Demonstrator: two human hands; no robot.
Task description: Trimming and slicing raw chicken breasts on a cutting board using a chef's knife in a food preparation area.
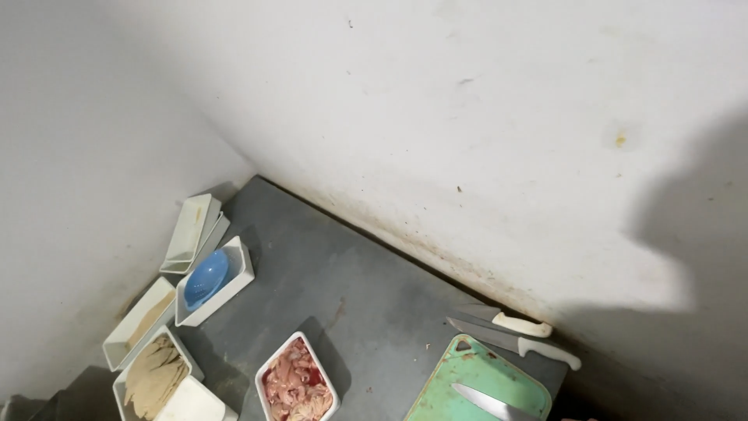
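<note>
Neither of my hands is in view. A green cutting board (467,382) lies at the lower right of a grey counter (351,288), with a knife blade (491,401) resting on it. Two white-handled knives (514,334) lie side by side behind the board, close to the wall. A white rectangular tray of raw pink meat (296,383) sits at the bottom centre.
Along the left wall stand several white trays: an empty stack (191,232), one with a blue bowl (206,278), one with beige strips (156,376) and another beside it (139,321). White stained walls meet in the corner behind the counter.
</note>
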